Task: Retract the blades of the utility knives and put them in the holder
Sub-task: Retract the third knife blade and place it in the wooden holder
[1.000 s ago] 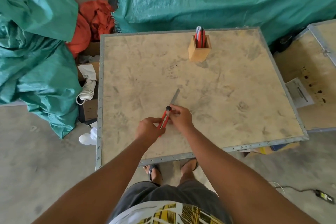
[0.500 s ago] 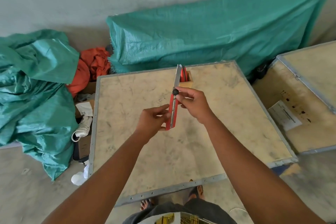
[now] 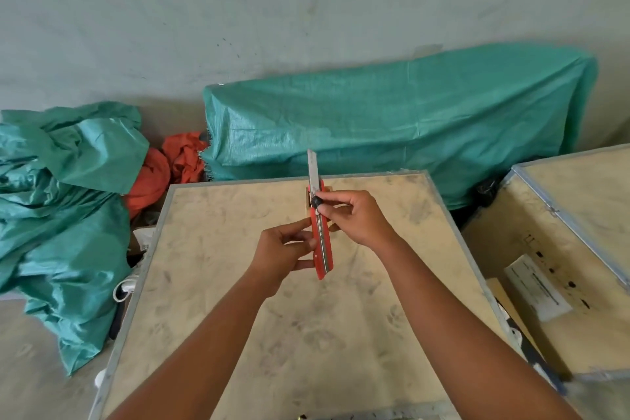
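I hold a red utility knife (image 3: 322, 249) upright above the crate top (image 3: 238, 283), its metal blade (image 3: 312, 167) still sticking out at the top. My left hand (image 3: 283, 249) pinches the lower part of the red body. My right hand (image 3: 354, 216) grips the upper part, thumb and finger on the black slider knob (image 3: 316, 202). The wooden holder (image 3: 306, 201) stands behind the knife at the far side of the crate and is mostly hidden by it; what it contains does not show.
Green tarp-covered bundles (image 3: 392, 123) lie behind the crate and at the left (image 3: 61, 201), with orange cloth (image 3: 177, 160) between them. A second wooden crate (image 3: 562, 249) with a white label stands at the right. A grey wall rises behind.
Both hands have lifted the knife off the crate top and turned it upright in front of the holder. The camera view has tilted up toward the wall.
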### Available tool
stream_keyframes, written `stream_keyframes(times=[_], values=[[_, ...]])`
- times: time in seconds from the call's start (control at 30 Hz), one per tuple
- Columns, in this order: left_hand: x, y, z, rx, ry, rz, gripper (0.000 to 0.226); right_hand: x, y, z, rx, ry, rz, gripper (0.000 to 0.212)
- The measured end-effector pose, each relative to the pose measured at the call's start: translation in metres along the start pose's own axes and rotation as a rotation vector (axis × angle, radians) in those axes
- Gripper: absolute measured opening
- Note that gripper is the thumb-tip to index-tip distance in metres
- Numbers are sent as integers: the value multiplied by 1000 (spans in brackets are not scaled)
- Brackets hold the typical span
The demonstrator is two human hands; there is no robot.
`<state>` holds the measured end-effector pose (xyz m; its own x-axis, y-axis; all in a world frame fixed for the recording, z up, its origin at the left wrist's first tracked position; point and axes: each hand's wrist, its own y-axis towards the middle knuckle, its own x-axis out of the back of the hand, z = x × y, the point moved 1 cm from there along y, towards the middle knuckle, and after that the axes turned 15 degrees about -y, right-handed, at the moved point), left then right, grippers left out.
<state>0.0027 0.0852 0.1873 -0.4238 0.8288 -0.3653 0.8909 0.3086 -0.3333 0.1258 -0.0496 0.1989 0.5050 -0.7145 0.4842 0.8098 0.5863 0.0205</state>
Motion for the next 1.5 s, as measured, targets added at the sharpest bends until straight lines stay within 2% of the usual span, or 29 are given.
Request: stream_keyframes(times=[0.1, 0.2, 0.37, 0.67, 0.83, 1.03, 1.33, 1.5], values=[[-6, 8, 1, -17, -15, -41, 41, 7, 9, -4, 20, -31, 11, 30], [-5, 19, -2, -27, -21, -60, 40, 9, 17, -7, 21, -89, 93, 31], [5, 37, -9, -30, 27, -74, 41, 6, 24, -13, 73, -283, 129, 28], [25, 54, -12, 2, 21, -56, 40, -11, 22, -12, 115, -361, 205, 26], [31, 60, -11, 10, -24, -107, 36, -16, 20, -13, 122, -386, 275, 23], [33, 63, -23, 5, -64, -107, 34, -17, 21, -9, 95, -302, 231, 36], [31, 63, -24, 72, -53, -114, 31, -21, 16, -5, 55, -314, 153, 22], [27, 61, -27, 75, -58, -116, 31, -15, 13, -8, 104, -296, 188, 44]])
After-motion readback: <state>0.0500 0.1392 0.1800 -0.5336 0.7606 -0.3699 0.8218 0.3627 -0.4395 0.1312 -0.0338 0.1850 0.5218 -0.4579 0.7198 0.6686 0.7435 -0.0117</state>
